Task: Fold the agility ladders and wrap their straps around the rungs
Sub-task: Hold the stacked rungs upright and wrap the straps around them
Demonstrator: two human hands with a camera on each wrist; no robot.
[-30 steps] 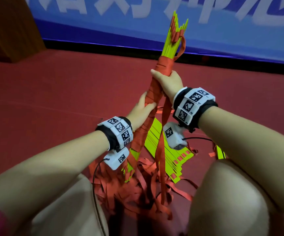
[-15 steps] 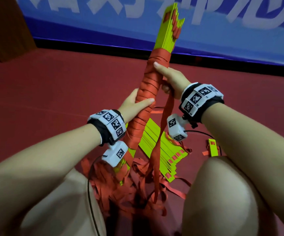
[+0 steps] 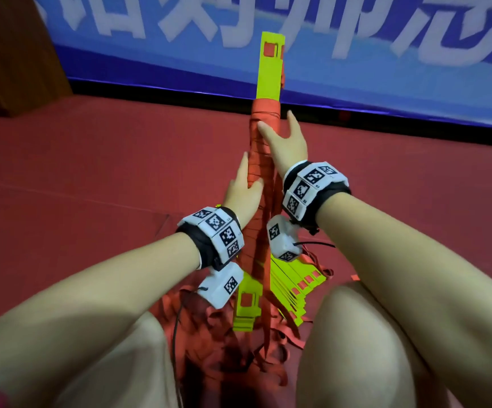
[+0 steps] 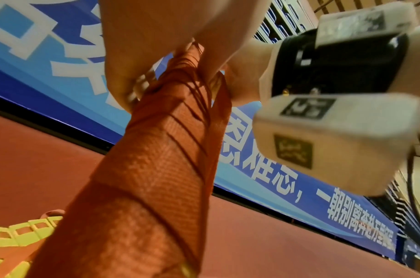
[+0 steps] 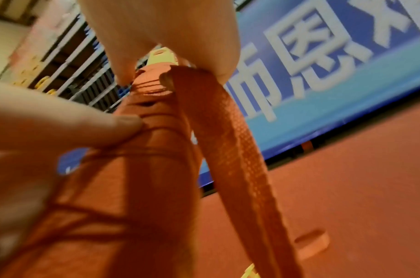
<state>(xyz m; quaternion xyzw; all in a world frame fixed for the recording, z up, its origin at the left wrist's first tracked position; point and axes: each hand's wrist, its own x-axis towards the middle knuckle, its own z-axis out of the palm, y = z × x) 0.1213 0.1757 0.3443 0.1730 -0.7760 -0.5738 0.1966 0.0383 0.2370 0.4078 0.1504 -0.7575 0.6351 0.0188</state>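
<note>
A bundle of yellow-green rungs (image 3: 269, 66), wound in orange-red strap (image 3: 263, 148), stands nearly upright between my knees. My left hand (image 3: 243, 189) grips the wrapped bundle (image 4: 156, 169) at mid-height, thumb in front. My right hand (image 3: 286, 139) grips it higher up, thumb across the front, forefinger sticking up. The loose strap (image 5: 230, 143) comes out from under the right hand and hangs down beside the bundle (image 3: 266, 231). The bundle's bare lower end (image 3: 246, 307) pokes out below my left wrist.
A second stack of yellow-green rungs (image 3: 300, 279) lies on the red floor (image 3: 91, 187) behind the bundle. Tangled orange straps (image 3: 238, 357) are heaped between my knees. A blue banner (image 3: 386, 54) runs along the back, and a wooden block (image 3: 12, 54) stands at the far left.
The bundle has turned from edge-on to flat face toward me and stands straighter. My right hand has shifted round its upper part; the strap still hangs from it.
</note>
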